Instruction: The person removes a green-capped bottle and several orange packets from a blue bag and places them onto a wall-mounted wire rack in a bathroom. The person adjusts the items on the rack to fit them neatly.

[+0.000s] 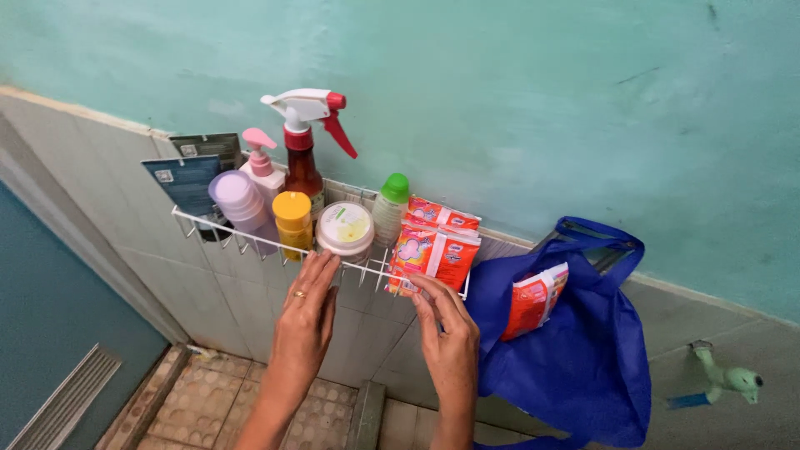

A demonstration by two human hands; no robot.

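A white wire rack shelf (250, 239) hangs on the grey tiled wall (225, 292) below a band of turquoise painted wall (542, 83). At its left end stand two dark flat sachet packs (190, 179), then an upturned lilac plastic bottle (237, 198), a white pump bottle with a pink top (262, 167) and a brown spray bottle with a white and red trigger head (303, 146). In front of that are a yellow-capped bottle (292, 218) and a round white tub with a pale pink rim (345, 229), then a clear bottle with a green cap (390, 207).

The left hand (304, 321), a gold ring on one finger, has its fingers stretched out, the tips touching the rack's front wire just under the tub; it grips nothing. The right hand (446, 329) is loosely open too, fingertips on the lower edge of a stack of red and orange sachet packets (433, 246) that stands at the rack's right end.

Right of the rack a blue fabric bag (583, 350) hangs open with more red packets (533, 300) inside. Far right, a pale green tap (725, 379) sticks out from the wall.
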